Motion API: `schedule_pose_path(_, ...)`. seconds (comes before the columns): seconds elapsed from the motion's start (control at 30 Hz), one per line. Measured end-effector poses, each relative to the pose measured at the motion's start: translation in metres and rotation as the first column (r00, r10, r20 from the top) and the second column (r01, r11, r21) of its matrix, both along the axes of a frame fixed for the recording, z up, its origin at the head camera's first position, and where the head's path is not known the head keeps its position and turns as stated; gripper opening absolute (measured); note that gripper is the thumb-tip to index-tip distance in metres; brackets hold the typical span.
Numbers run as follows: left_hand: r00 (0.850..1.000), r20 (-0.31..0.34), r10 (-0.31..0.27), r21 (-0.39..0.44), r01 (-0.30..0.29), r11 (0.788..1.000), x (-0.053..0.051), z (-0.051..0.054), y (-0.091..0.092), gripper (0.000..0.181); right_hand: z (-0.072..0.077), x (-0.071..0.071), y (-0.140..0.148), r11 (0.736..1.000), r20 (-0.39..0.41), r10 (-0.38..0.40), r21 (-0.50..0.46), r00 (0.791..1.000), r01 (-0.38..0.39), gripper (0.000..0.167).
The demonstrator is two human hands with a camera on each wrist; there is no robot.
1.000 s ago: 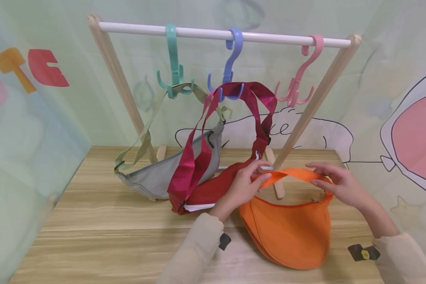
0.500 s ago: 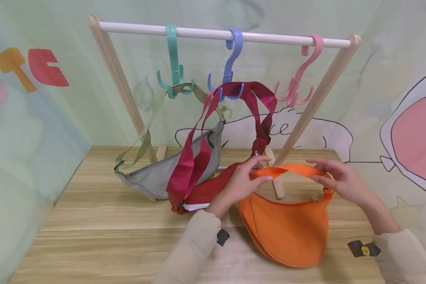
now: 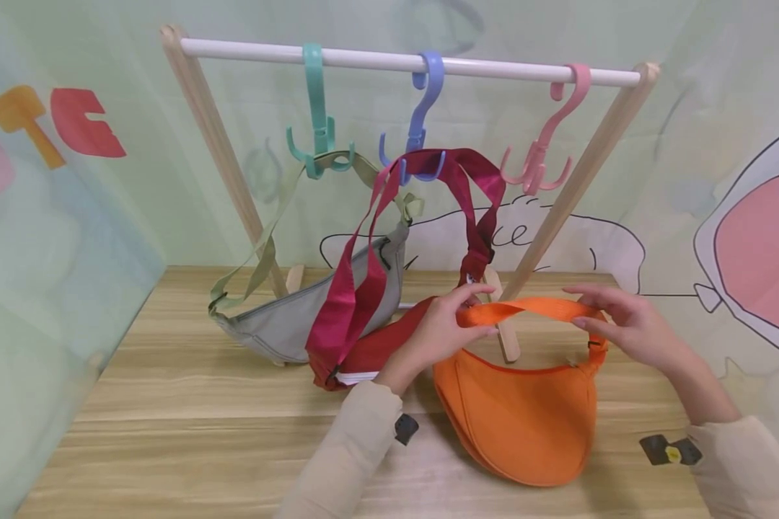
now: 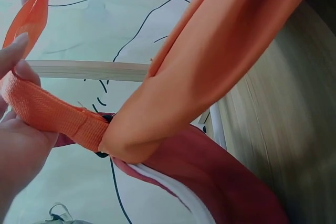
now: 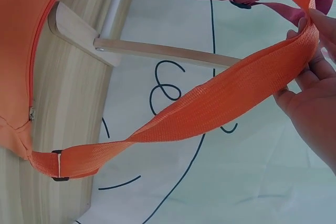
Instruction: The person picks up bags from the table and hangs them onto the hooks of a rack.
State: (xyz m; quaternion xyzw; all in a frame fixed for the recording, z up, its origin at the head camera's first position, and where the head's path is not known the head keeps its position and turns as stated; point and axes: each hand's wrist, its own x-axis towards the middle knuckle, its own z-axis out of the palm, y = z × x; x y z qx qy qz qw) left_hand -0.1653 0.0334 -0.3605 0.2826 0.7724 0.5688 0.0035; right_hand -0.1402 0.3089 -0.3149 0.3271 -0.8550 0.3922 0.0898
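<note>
An orange shoulder bag (image 3: 526, 425) is upright at the right of the table, its wide strap (image 3: 535, 306) raised in an arch. At the strap's left end my left hand (image 3: 443, 324) pinches it between thumb and fingers. My right hand (image 3: 626, 328) pinches the strap near its right end. In the left wrist view the strap (image 4: 58, 114) loops around the left thumb and fingers. Seen from the right wrist, the strap (image 5: 226, 98) runs twisted from a black buckle to the right fingers. Whether the bag's base touches the table is unclear.
A rack with a white bar (image 3: 370, 60) carries green (image 3: 318, 115), blue (image 3: 422, 108) and pink (image 3: 548, 130) hooks. A grey bag (image 3: 285, 317) hangs by its strap from the green hook, a red bag (image 3: 383, 346) from the blue one. Wooden table (image 3: 201, 447) below.
Both hands have lifted the orange strap slightly. The bag has shifted a little up and to the left in the head view. The hanging bags stay where they were.
</note>
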Motion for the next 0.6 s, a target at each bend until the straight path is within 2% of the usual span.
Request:
schedule_pose_path(0.2,1.0,-0.017,0.001,-0.005,-0.001,1.0,-0.001,0.003,-0.002,0.048,0.003,0.0,0.004,1.0,0.033,-0.008,-0.008,0.999,0.009,0.05)
schedule_pose_path(0.37,1.0,-0.018,0.002,-0.002,-0.002,1.0,-0.002,0.007,-0.004,0.045,0.006,-0.001,0.006,0.999,0.055,0.019,-0.042,0.998,-0.017,0.052)
schedule_pose_path(0.6,1.0,-0.026,0.018,-0.033,-0.019,0.999,0.0,0.01,-0.007,0.044,0.011,0.0,0.009,0.999,0.065,0.024,-0.026,0.998,-0.022,0.049)
